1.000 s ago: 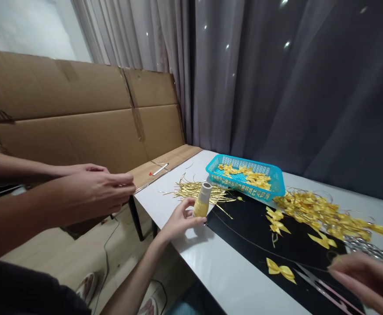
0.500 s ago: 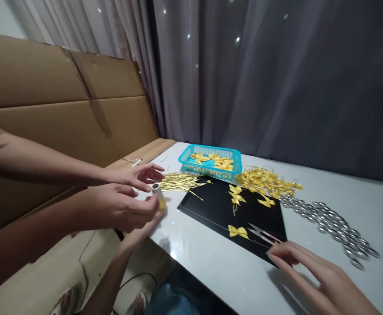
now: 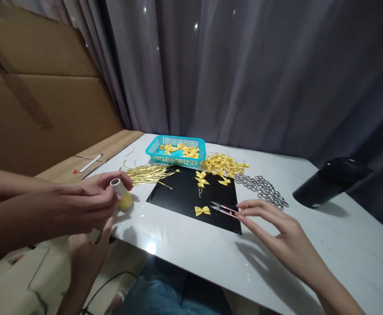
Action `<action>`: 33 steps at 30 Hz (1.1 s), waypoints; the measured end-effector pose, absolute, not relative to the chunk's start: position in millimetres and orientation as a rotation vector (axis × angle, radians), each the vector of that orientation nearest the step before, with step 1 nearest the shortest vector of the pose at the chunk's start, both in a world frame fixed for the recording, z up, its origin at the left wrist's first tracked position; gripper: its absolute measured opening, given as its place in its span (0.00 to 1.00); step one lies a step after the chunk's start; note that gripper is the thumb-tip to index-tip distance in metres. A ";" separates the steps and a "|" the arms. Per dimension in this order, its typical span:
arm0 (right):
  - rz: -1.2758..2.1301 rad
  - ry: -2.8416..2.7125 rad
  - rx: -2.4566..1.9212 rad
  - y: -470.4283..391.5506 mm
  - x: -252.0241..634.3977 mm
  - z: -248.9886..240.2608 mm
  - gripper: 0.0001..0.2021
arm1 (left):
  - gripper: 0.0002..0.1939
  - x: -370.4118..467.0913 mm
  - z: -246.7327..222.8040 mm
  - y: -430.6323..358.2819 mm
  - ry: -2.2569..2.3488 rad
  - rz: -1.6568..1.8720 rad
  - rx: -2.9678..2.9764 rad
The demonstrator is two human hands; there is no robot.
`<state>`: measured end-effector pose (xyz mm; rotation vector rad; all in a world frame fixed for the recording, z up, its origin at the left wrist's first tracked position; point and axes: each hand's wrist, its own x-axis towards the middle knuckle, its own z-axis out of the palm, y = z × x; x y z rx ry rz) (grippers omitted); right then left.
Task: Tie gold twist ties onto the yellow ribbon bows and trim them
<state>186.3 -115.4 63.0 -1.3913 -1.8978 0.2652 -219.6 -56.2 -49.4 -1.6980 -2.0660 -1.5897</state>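
Observation:
My right hand (image 3: 273, 223) has its thumb and fingers closed around the pink handle end of a small pair of thread snips (image 3: 222, 209), whose open blades point left over a black mat (image 3: 174, 192). A yellow ribbon bow (image 3: 202, 211) lies just left of the blade tips. At the lower left, my left hand (image 3: 88, 251) reaches up by the table edge; its fingers are mostly hidden behind a co-worker's hands. Beside them stands a cone of yellow thread (image 3: 125, 200) with a white top. The co-worker's nearer hand (image 3: 82, 205) touches or nearly touches this cone.
A blue basket (image 3: 202, 153) holds yellow bows. Near it lie a heap of bows (image 3: 222, 164), gold twist ties (image 3: 145, 174) and silvery oval pieces (image 3: 263, 189). More bows (image 3: 202, 179) rest on the mat. A dark cylinder (image 3: 322, 186) stands right; cardboard (image 3: 47, 100) walls the left.
The view has swung to the right, bringing the dark cylinder into sight. My right hand has come closer around the snips' handles. The co-worker's far hand has drawn in behind the cone.

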 end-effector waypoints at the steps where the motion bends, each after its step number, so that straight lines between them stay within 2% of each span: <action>1: 0.244 -1.884 -1.392 -112.1 187.3 69.4 0.08 | 0.17 -217.2 -54.4 -65.8 -2.064 -1.595 -1.630; 5: 0.200 -1.908 -1.315 -94.0 180.5 101.6 0.07 | 0.13 -196.4 -71.9 -98.1 -1.986 -1.671 -1.625; 9: 0.274 -2.007 -1.141 -71.3 157.5 141.8 0.06 | 0.04 -167.2 -75.6 -112.8 -1.787 -1.783 -1.880; 15: 0.329 -1.937 -0.934 -45.8 120.1 196.4 0.06 | 0.11 -124.6 -51.3 -114.0 -1.450 -1.919 -2.299; 19: 0.230 -1.879 -0.903 -42.3 106.1 227.4 0.05 | 0.19 -102.8 -31.9 -107.4 -1.544 -2.000 -2.509; 22: 0.214 -1.875 -0.858 -42.2 102.3 246.6 0.07 | 0.27 -90.2 -17.6 -97.2 -1.814 -1.849 -2.814; 26: 0.233 -1.838 -0.785 -40.5 101.8 266.8 0.15 | 0.30 -75.4 -7.4 -82.5 -1.897 -1.476 -3.136; 29: 0.182 -1.707 -0.797 -39.3 107.8 278.1 0.19 | 0.26 -64.4 -4.5 -77.1 -1.845 -1.175 -3.233; 33: 0.284 -1.639 -0.838 -38.5 133.6 281.4 0.14 | 0.18 -49.6 7.1 -73.5 -1.665 -1.136 -3.224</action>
